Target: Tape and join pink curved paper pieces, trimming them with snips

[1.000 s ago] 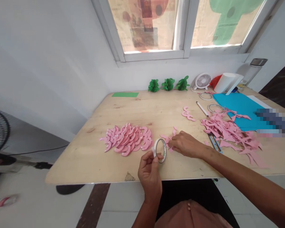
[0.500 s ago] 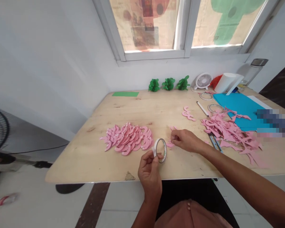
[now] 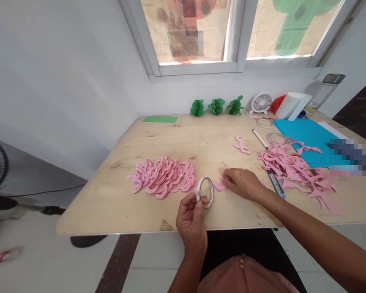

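Note:
My left hand [image 3: 192, 215] is closed on a roll of white double-sided tape [image 3: 211, 194], held upright on its edge above the table's near side. My right hand [image 3: 242, 182] rests at the table with thumb and fingers pinched at a curved pink paper piece [image 3: 218, 186]. Part of that piece is hidden by the fingers, so a firm grip cannot be confirmed. To the left of my hands lies a heap of pink scalloped paper cutouts [image 3: 166, 177], several bearing white tape strips. Beyond my right hand are a few more pink cutouts [image 3: 241, 145].
Pink scraps [image 3: 293, 169] and a blue cutter knife [image 3: 276, 184] lie on the right, near blue paper [image 3: 311, 138]. Behind them are a white pen [image 3: 260, 138], tape rolls [image 3: 277, 138] and a small fan [image 3: 261, 103]. Green paper ornaments [image 3: 216, 106] stand along the wall.
My right hand has shifted slightly right, and more of the pink piece by its fingertips shows. My left hand keeps the tape roll in nearly the same place.

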`<state>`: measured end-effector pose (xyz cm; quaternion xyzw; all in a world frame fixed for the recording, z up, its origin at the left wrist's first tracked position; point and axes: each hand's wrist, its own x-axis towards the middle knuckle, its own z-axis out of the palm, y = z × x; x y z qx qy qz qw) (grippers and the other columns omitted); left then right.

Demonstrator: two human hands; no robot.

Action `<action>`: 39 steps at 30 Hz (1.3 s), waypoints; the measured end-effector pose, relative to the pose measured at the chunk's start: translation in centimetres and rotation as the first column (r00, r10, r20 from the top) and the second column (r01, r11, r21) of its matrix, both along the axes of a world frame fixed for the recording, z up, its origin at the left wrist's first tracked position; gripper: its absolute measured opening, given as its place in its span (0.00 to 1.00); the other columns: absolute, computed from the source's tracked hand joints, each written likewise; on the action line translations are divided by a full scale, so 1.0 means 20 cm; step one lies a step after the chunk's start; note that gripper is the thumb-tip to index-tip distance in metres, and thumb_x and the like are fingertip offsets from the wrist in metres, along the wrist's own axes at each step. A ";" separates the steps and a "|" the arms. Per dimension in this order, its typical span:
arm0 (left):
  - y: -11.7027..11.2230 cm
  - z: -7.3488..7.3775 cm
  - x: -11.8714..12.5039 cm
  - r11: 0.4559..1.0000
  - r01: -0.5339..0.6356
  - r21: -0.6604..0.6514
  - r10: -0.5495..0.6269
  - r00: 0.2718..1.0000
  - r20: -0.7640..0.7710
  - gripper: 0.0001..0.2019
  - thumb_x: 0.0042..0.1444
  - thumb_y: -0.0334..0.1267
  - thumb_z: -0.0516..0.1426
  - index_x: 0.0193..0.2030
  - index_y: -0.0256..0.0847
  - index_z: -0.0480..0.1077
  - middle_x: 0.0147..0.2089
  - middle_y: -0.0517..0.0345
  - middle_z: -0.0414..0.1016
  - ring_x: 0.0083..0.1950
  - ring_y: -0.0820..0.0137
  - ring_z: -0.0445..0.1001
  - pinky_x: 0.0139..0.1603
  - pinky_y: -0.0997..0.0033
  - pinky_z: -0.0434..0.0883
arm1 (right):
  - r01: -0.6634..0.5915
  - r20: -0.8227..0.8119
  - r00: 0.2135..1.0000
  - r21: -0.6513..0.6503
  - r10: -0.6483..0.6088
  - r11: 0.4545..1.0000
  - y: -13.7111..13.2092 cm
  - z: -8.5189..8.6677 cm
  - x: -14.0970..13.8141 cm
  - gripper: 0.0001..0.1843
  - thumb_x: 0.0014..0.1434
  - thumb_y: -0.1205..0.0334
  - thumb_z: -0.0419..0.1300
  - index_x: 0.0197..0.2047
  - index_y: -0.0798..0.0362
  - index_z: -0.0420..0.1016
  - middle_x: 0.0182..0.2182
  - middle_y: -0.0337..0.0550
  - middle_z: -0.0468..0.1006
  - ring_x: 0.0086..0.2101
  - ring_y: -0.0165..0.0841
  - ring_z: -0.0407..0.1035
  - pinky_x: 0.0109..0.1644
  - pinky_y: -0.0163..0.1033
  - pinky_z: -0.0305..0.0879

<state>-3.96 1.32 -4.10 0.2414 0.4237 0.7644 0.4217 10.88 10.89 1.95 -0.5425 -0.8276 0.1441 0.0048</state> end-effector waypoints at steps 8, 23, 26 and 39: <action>-0.02 0.05 -0.01 0.999 -0.027 0.026 0.028 0.999 -0.019 0.10 0.51 0.36 0.63 0.41 0.41 0.72 0.30 0.59 0.77 0.36 0.69 0.76 0.46 0.64 0.71 | -0.179 -0.034 0.983 0.059 0.181 0.982 0.01 -0.04 -0.08 0.11 0.64 0.64 0.51 0.36 0.54 0.74 0.39 0.49 0.75 0.43 0.37 0.68 0.42 0.37 0.58; 0.01 0.00 0.04 0.999 0.018 0.042 -0.017 1.000 -0.017 0.10 0.51 0.34 0.63 0.41 0.41 0.73 0.31 0.58 0.78 0.35 0.71 0.76 0.43 0.69 0.72 | 0.066 0.036 0.997 0.122 -0.071 0.990 0.29 -0.04 0.04 0.12 0.61 0.62 0.52 0.44 0.51 0.74 0.39 0.46 0.78 0.38 0.36 0.70 0.32 0.35 0.54; 0.00 0.00 0.04 0.999 0.007 0.039 -0.006 1.000 -0.020 0.10 0.51 0.35 0.63 0.41 0.40 0.73 0.30 0.57 0.78 0.35 0.70 0.76 0.42 0.68 0.73 | 0.034 0.065 0.997 0.114 -0.042 0.993 0.30 -0.05 0.00 0.10 0.60 0.65 0.51 0.40 0.51 0.74 0.39 0.46 0.78 0.39 0.35 0.70 0.32 0.34 0.53; 0.01 0.00 0.03 1.000 0.015 0.020 -0.014 0.999 -0.029 0.10 0.50 0.35 0.64 0.40 0.40 0.72 0.29 0.58 0.77 0.34 0.70 0.76 0.42 0.66 0.72 | 0.004 0.105 0.994 0.093 -0.014 0.996 0.18 0.03 0.30 0.07 0.54 0.70 0.53 0.31 0.53 0.71 0.29 0.41 0.77 0.29 0.31 0.66 0.29 0.33 0.50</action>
